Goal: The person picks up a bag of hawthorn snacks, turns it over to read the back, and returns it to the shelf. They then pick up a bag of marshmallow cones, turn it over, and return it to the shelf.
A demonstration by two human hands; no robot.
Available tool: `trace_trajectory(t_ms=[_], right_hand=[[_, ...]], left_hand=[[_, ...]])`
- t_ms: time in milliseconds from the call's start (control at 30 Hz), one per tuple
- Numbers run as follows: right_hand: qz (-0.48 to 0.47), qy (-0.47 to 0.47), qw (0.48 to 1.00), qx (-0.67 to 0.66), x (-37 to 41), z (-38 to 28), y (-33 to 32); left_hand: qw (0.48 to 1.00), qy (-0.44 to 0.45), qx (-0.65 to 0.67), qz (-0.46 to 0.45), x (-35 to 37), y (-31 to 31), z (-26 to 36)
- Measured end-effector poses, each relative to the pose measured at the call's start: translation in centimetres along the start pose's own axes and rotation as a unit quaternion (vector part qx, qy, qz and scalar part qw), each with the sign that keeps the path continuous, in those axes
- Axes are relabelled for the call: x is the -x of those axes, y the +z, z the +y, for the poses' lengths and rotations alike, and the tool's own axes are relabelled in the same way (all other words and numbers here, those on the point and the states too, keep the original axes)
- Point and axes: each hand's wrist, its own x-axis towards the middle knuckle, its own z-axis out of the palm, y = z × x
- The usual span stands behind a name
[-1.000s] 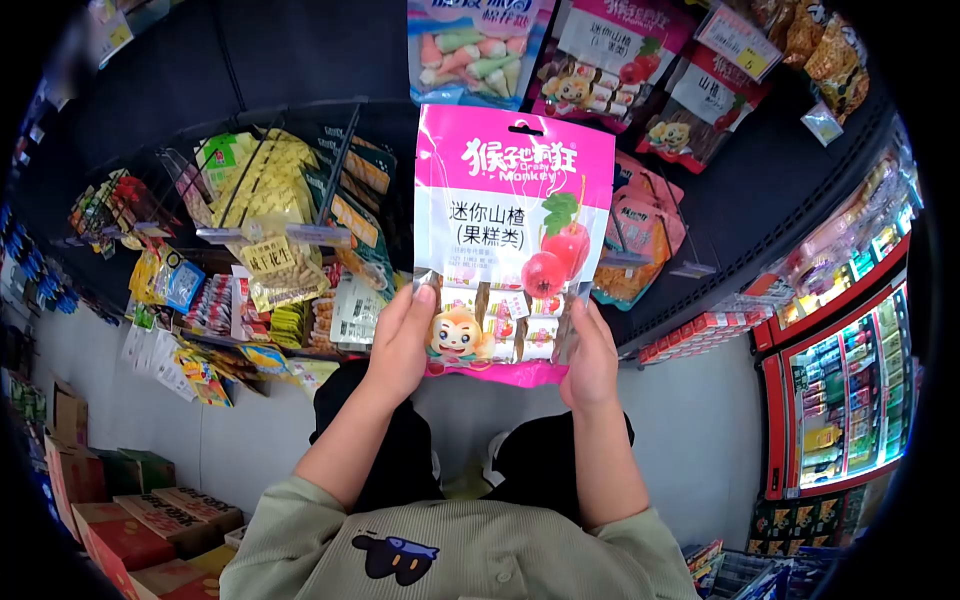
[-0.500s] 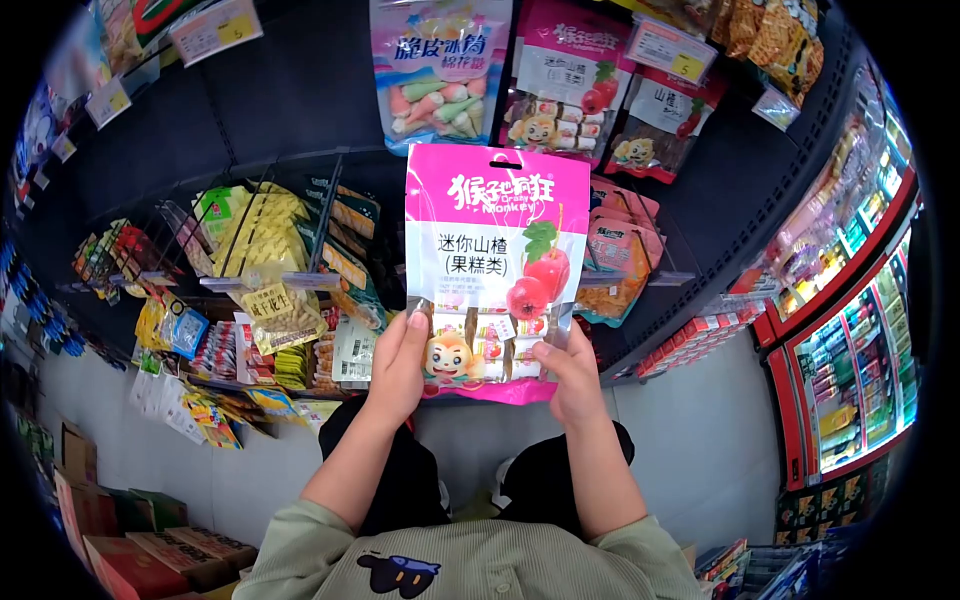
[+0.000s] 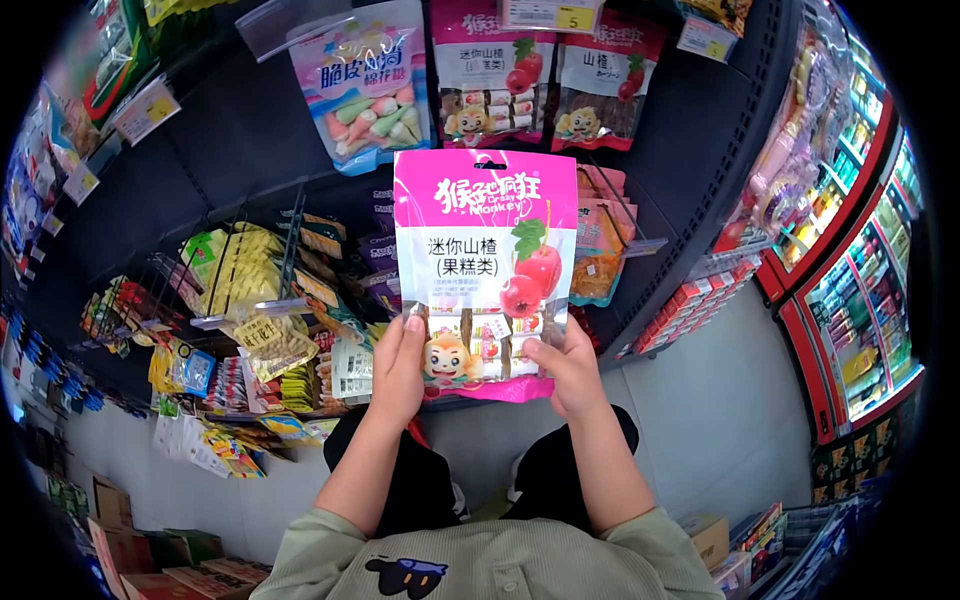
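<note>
Between my two hands I hold up a pink and white bag of mini hawthorn candy [image 3: 480, 250], its printed front facing me. Red fruits, a cartoon monkey and a see-through part with wrapped pieces show on it. My left hand [image 3: 400, 368] is closed on the lower left edge, thumb in front. On the lower right edge my right hand [image 3: 568, 368] grips likewise, thumb over the front. The fingers behind the bag are hidden. Beyond its top, a matching pink bag [image 3: 492, 75] hangs on the shelf, between a marshmallow bag [image 3: 365, 95] and a smaller hawthorn bag [image 3: 605, 85].
Snack bags hang from wire racks at left, among them a yellow peanut bag [image 3: 275, 345]. Price tags [image 3: 555, 15] line the shelf edge. A red-framed drinks fridge [image 3: 850, 320] stands at right. Cardboard boxes [image 3: 170, 560] sit on the floor at lower left.
My view has turned slightly, so the fridge and hanging bags sit differently in it. The candy bag stays in both hands, a little more to the left in view.
</note>
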Motion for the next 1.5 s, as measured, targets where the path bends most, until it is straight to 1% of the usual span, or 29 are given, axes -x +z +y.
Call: trace_trajectory(t_ms=[67, 100, 200, 300, 333, 367, 467, 500, 533, 600, 633, 667, 700, 733, 767, 833, 867, 900, 967, 1000, 1033, 1100, 1233, 1300, 1367, 1433, 1500], right_hand=[[-0.001, -0.006, 1.000, -0.003, 0.2, -0.1, -0.4], [0.004, -0.004, 1.000, -0.003, 0.3, -0.1, -0.5], [0.022, -0.016, 1.000, -0.002, 0.5, -0.4, -1.0], [0.045, -0.042, 0.998, 0.012, 0.7, -0.8, -1.1], [0.054, -0.053, 0.997, 0.025, 0.7, -0.9, -1.0], [0.053, -0.056, 0.997, 0.024, 0.8, -1.0, -0.8], [0.066, -0.091, 0.988, 0.106, 1.3, -1.3, 0.5], [0.063, -0.091, 0.988, 0.107, 1.5, -1.5, 1.1], [0.059, -0.104, 0.986, 0.113, 1.6, -1.6, 1.6], [0.048, -0.132, 0.979, 0.149, 1.8, -1.3, 2.0], [0.045, -0.132, 0.979, 0.151, 2.0, -1.1, 2.3], [0.050, -0.141, 0.973, 0.175, 2.3, -0.8, 2.8], [0.056, -0.149, 0.967, 0.198, 2.5, -0.5, 3.3], [0.050, -0.149, 0.969, 0.191, 2.7, -0.1, 3.7], [0.048, -0.147, 0.969, 0.193, 2.8, 0.1, 4.0], [0.042, -0.220, 0.904, 0.364, 3.2, 0.2, 4.7], [0.030, -0.209, 0.917, 0.339, 3.2, 0.0, 5.4], [0.027, -0.207, 0.916, 0.341, 3.2, 0.2, 5.7], [0.013, -0.234, 0.890, 0.391, 3.1, 0.5, 6.2], [0.003, -0.229, 0.879, 0.418, 3.3, 0.2, 6.7], [-0.001, -0.228, 0.879, 0.420, 3.3, 0.1, 7.1], [-0.026, -0.290, 0.825, 0.485, 3.2, 0.1, 7.8], [-0.062, -0.280, 0.810, 0.511, 3.3, 0.2, 8.5], [-0.076, -0.282, 0.805, 0.516, 3.3, 0.2, 8.8], [-0.090, -0.283, 0.800, 0.522, 3.4, 0.1, 9.1], [-0.103, -0.294, 0.789, 0.529, 3.5, -0.1, 9.3], [-0.106, -0.292, 0.794, 0.523, 3.6, 0.0, 9.3]], left_hand=[[0.999, -0.029, 0.000, -0.013, 0.0, 0.3, 0.1], [0.999, -0.030, -0.002, -0.016, 0.0, 0.3, 0.0], [0.999, 0.000, -0.017, -0.029, -0.2, 0.7, -0.1], [1.000, 0.016, -0.020, -0.015, 0.5, 1.2, 0.3], [0.988, 0.086, -0.128, -0.007, 0.9, 1.2, 0.2], [0.960, 0.153, -0.234, 0.003, 1.2, 1.1, 0.1], [0.954, 0.152, -0.252, -0.059, 2.8, 2.4, 1.7], [0.951, 0.156, -0.254, -0.084, 3.2, 2.8, 2.0], [0.959, 0.121, -0.233, -0.103, 3.6, 3.2, 2.6], [0.964, 0.100, -0.213, -0.127, 3.8, 3.4, 2.1], [0.965, 0.088, -0.204, -0.139, 3.8, 3.4, 2.1], [0.966, 0.089, -0.203, -0.136, 3.8, 3.5, 1.8], [0.974, 0.084, -0.161, -0.133, 4.0, 3.5, 1.3], [0.981, 0.079, -0.119, -0.129, 4.1, 3.5, 1.1], [0.982, 0.079, -0.117, -0.127, 4.3, 3.5, 1.0], [0.987, 0.081, -0.065, -0.123, 4.6, 3.4, 1.0], [0.990, 0.073, -0.030, -0.120, 4.8, 3.3, 1.1], [0.990, 0.072, -0.027, -0.117, 4.9, 3.1, 1.2], [0.992, 0.054, -0.020, -0.114, 5.2, 2.7, 1.4], [0.993, 0.063, -0.022, -0.101, 5.1, 2.4, 0.8], [0.993, 0.063, -0.021, -0.097, 5.1, 2.1, 0.5], [0.993, 0.058, 0.058, -0.084, 5.1, 1.5, 0.4], [0.990, 0.036, 0.115, -0.066, 5.1, 0.3, 0.7], [0.991, 0.042, 0.110, -0.061, 5.1, -0.2, 1.0], [0.984, -0.001, 0.171, -0.057, 5.3, -0.6, 1.1], [0.981, -0.008, 0.188, -0.044, 5.5, -0.8, 0.9], [0.978, -0.037, 0.205, -0.028, 5.5, -1.1, 0.8]])
